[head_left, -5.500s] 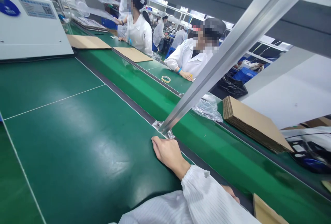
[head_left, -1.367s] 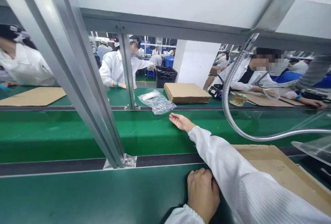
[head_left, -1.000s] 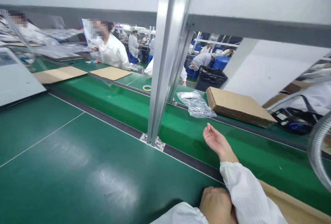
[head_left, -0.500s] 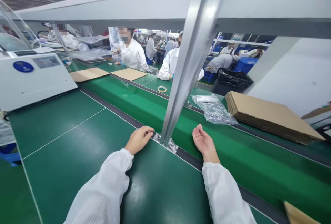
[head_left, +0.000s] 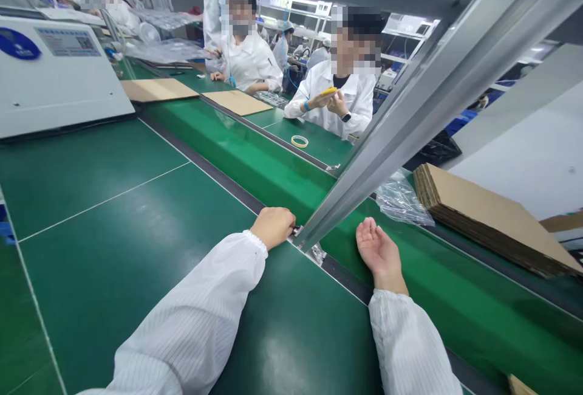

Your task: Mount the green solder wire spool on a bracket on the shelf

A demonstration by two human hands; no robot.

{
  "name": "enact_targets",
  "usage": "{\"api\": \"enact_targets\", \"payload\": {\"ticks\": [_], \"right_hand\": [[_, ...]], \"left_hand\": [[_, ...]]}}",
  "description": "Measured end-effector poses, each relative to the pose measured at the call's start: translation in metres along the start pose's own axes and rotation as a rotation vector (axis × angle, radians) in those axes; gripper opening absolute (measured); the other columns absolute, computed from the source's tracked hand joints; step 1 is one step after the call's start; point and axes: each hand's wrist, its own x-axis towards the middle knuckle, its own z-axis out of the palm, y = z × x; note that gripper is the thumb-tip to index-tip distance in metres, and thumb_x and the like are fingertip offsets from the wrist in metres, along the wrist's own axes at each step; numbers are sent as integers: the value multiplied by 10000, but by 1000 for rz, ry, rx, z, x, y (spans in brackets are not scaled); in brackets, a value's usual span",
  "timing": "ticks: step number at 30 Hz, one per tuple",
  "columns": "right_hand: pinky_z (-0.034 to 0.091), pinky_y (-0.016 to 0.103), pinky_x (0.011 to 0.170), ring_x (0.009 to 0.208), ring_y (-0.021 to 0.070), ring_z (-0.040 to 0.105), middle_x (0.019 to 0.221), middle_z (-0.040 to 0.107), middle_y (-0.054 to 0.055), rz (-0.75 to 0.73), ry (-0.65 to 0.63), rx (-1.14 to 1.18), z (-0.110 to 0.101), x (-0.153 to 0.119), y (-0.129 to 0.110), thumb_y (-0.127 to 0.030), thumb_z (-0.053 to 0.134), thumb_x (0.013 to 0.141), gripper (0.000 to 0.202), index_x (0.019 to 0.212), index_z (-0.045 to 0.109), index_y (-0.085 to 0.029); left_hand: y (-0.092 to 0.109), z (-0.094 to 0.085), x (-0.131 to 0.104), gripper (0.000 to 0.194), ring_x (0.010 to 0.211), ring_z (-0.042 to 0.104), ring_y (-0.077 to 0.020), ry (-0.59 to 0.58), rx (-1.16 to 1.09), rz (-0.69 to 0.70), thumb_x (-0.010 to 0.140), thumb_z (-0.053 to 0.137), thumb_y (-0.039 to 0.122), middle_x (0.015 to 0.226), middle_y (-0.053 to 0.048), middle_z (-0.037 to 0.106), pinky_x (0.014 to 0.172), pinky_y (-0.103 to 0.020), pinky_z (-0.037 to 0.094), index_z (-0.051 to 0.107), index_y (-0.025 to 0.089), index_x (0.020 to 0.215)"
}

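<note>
My left hand (head_left: 274, 226) rests at the table's dark edge strip, right beside the foot of the metal post (head_left: 364, 173). Its fingers curl down by the metal bracket (head_left: 317, 254), and whatever may be in them is hidden. Over the green conveyor belt (head_left: 255, 167), on the far side of the post, my right hand (head_left: 379, 250) lies palm up. Its fingers are loosely bent and apart, with nothing in the palm. White sleeves cover both my arms.
Across the belt are a tape roll (head_left: 299, 141), a clear plastic bag (head_left: 403, 197), stacked cardboard (head_left: 496, 219) and a flat cardboard sheet (head_left: 237, 102). A white machine (head_left: 59, 73) stands at left. One co-worker (head_left: 334, 94) holds a yellow object; others sit beyond.
The view has tilted down and shifted, so the post leans more. My left hand's fingers have curled in closer to the post's foot. The right hand stays palm up over the belt.
</note>
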Motion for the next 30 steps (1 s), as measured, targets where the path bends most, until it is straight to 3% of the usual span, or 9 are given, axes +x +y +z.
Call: {"api": "enact_targets", "payload": {"ticks": [7, 13, 23, 27, 30], "right_hand": [[640, 205, 779, 810, 73, 729, 862, 728, 4, -4, 7, -8, -2, 2, 2, -86, 387, 1001, 280, 1069, 637, -191], [645, 226, 736, 785, 88, 735, 837, 732, 11, 3, -6, -1, 0, -1, 5, -87, 381, 1001, 262, 1092, 622, -136], [643, 238, 688, 753, 103, 745, 820, 742, 18, 31, -21, -33, 4, -9, 13, -97, 370, 1024, 268, 1085, 630, -113], [653, 261, 707, 780, 120, 751, 851, 754, 41, 70, -45, -56, 7, -12, 18, -108, 354, 1034, 285, 1132, 621, -107], [658, 293, 739, 866, 157, 757, 938, 762, 88, 120, -81, -60, 10, -17, 22, -142, 336, 1048, 319, 1250, 577, -85]], "left_hand": [[-11, 0, 2, 225, 935, 655, -226, -15, -87, 115, 842, 526, 157, 940, -48, 733, 819, -323, 434, 744, 217, 842], [-30, 0, 6, 186, 812, 671, -174, -15, -332, 27, 838, 562, 238, 846, 5, 754, 701, -273, 452, 746, 223, 856], [-54, 3, 9, 167, 702, 707, -137, -70, -743, -59, 871, 594, 286, 880, -52, 751, 659, -239, 524, 687, 147, 862], [-59, -5, 5, 177, 742, 706, -139, -131, -875, -96, 860, 628, 286, 935, -87, 764, 675, -239, 515, 702, 125, 872], [-61, -20, -4, 176, 771, 713, -146, -200, -940, -63, 843, 658, 291, 929, -88, 771, 707, -241, 514, 713, 126, 870]]}}
